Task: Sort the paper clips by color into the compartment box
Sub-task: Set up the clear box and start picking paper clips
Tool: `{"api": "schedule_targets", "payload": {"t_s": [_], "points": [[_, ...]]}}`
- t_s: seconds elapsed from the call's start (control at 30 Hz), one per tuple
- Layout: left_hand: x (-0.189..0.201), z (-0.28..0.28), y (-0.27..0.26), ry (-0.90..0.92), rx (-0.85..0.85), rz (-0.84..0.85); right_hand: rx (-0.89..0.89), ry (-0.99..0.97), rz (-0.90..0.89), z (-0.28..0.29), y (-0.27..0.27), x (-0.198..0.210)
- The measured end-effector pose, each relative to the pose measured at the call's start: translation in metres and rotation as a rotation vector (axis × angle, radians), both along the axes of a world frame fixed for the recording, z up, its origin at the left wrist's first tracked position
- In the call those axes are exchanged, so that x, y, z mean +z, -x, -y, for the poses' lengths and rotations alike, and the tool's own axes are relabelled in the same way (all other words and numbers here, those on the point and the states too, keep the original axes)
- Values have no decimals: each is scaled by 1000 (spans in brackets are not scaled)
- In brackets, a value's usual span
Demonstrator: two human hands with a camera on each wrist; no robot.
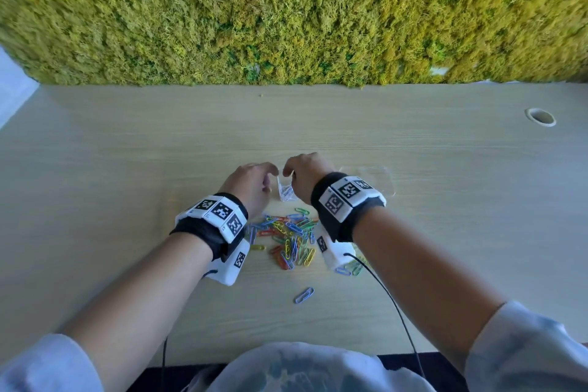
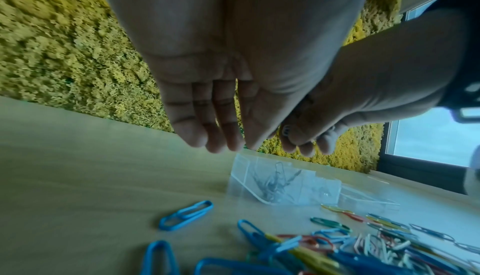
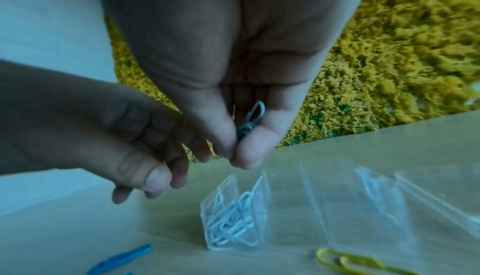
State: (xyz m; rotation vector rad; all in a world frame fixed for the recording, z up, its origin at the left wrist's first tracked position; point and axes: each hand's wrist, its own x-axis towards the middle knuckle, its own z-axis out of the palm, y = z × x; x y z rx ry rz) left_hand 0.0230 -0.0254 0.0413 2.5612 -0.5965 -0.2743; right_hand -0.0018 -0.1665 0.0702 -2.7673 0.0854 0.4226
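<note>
A heap of coloured paper clips [image 1: 286,239] lies on the table in front of me, shown close up in the left wrist view as paper clips [image 2: 324,246]. Behind it stands the clear compartment box [image 1: 369,177], whose leftmost cell holds white clips [image 3: 233,218]. My right hand [image 3: 235,150] pinches a few pale clips [image 3: 250,121] between thumb and forefinger just above that cell. My left hand [image 1: 269,180] hovers beside it with relaxed fingers [image 2: 221,135] and holds nothing.
One pale blue clip [image 1: 304,295] lies alone nearer to me. A round cable hole [image 1: 541,117] sits at the table's far right. A moss wall [image 1: 286,9] runs along the back edge of the table. A yellow clip [image 3: 350,263] lies just before the box [image 3: 337,197].
</note>
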Motion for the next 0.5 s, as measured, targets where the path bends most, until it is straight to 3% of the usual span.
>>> {"api": "schedule_targets", "payload": {"t_s": [0.13, 0.33, 0.5], "points": [[-4, -9, 1, -11, 39, -32, 26, 22, -12, -11, -7, -4], [-8, -12, 5, -56, 9, -133, -84, -121, 76, 7, -6, -8], [-3, -2, 10, -174, -96, -93, -31, 3, 53, 16, 0, -15]]}}
